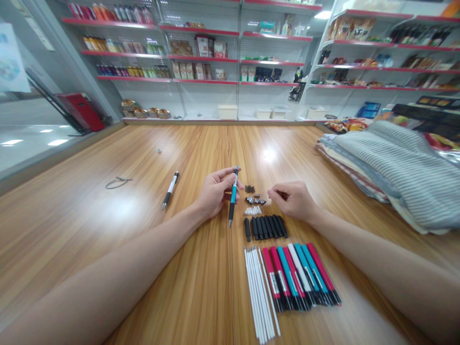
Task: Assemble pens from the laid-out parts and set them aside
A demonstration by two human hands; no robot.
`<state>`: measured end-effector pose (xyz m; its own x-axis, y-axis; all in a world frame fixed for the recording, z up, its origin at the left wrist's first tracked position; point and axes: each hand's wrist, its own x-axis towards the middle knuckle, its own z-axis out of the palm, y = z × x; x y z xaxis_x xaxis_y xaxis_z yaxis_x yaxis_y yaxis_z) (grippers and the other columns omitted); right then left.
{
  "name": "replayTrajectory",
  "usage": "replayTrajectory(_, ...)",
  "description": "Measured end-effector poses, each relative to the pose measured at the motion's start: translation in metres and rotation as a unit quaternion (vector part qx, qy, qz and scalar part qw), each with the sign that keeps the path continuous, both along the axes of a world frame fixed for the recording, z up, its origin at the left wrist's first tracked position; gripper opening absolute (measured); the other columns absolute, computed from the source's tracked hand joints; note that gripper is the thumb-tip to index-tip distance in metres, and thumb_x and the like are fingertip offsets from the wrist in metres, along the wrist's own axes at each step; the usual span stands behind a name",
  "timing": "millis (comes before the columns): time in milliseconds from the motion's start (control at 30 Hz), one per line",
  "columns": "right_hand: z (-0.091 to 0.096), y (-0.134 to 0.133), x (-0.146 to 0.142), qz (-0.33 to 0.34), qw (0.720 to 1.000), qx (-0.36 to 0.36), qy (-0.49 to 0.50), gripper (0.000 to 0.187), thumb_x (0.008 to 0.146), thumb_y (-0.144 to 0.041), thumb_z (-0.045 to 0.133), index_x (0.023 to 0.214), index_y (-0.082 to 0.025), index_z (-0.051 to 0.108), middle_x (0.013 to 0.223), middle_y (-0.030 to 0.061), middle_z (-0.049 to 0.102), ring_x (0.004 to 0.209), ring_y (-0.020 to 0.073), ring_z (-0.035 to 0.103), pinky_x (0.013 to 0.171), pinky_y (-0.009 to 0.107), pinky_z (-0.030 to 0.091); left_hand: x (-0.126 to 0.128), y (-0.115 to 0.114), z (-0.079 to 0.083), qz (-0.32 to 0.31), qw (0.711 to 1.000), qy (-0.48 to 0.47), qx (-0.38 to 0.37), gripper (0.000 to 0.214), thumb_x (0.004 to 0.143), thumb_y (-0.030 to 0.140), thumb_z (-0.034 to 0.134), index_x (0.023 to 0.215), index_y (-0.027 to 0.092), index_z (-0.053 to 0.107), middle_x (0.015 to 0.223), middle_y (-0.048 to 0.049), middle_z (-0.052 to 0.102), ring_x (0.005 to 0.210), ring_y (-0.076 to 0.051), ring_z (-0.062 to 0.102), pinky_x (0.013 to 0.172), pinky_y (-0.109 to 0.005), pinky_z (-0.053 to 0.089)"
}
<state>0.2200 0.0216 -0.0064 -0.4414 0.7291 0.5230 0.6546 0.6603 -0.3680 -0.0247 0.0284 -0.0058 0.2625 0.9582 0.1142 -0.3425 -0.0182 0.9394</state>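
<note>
The left hand [212,194] pinched the blue pen [234,192], likely light, stiff and best gripped mid-barrel. The right hand [293,199] curled inward, any contents hidden.

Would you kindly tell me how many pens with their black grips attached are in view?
2: the teal pen in the left hand, and the white pen lying on the table to that hand's left. I see no others, though the cloth pile could hide some.

Right hand [296,199] hid its palm, shelf bottles [124,14] were too blurry to read, cloth pile [391,165] got chopped at the right edge.
</note>
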Motion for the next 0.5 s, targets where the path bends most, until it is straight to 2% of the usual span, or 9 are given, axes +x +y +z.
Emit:
replayTrajectory(167, 0.0, 0.0, 0.0, 0.005, 1.0, -0.001, -0.001, 0.032, 0.089, -0.032, 0.053, 0.065, -0.013, 0.063, 0.052, -0.0018, 0.047, 0.049, 0.0052, 0.038, 0.052, 0.022, 0.028, 0.0, 0.0, -0.001, -0.014, 1.0, -0.01, -0.007, 0.041, 0.082, 0.036, 0.067, 0.115, 0.012, 0.061, 0.078, -0.0059, 0.064, 0.051, -0.01, 0.058, 0.044, -0.022, 0.049)
replayTrajectory(300, -0.001, 0.0, 0.001, 0.009, 1.0, 0.003, 0.007, 0.032, 0.09, -0.031, 0.053, 0.066, -0.013, 0.064, 0.053, -0.0014, 0.049, 0.049, 0.0052, 0.039, 0.052, 0.022, 0.029, -0.008, 0.006, 0.008, -0.011, 0.999, 0.019, -0.032, 0.031, 0.078, 0.029, 0.07, 0.103, 0.011, 0.063, 0.08, -0.0061, 0.063, 0.053, -0.01, 0.057, 0.047, -0.025, 0.052)
replayTrajectory(433, -0.003, 0.0, 0.003, 0.009, 1.0, 0.013, 0.015, 0.032, 0.09, -0.03, 0.053, 0.064, -0.013, 0.063, 0.052, -0.0014, 0.048, 0.049, 0.0054, 0.038, 0.052, 0.022, 0.029, -0.031, 0.024, 0.019, 0.093, 0.984, 0.089, -0.126, 0.012, 0.074, 0.014, 0.069, 0.083, 0.007, 0.063, 0.069, -0.0062, 0.06, 0.053, -0.011, 0.058, 0.05, -0.024, 0.055)
replayTrajectory(500, -0.003, 0.0, 0.003, 0.008, 1.0, 0.014, 0.015, 0.033, 0.09, -0.03, 0.053, 0.063, -0.013, 0.061, 0.052, -0.0017, 0.046, 0.049, 0.0055, 0.037, 0.052, 0.022, 0.028, -0.046, 0.034, 0.023, 0.138, 0.972, 0.128, -0.142, 0.008, 0.072, 0.011, 0.068, 0.073, 0.007, 0.061, 0.063, -0.0068, 0.059, 0.055, -0.012, 0.059, 0.055, -0.027, 0.057)
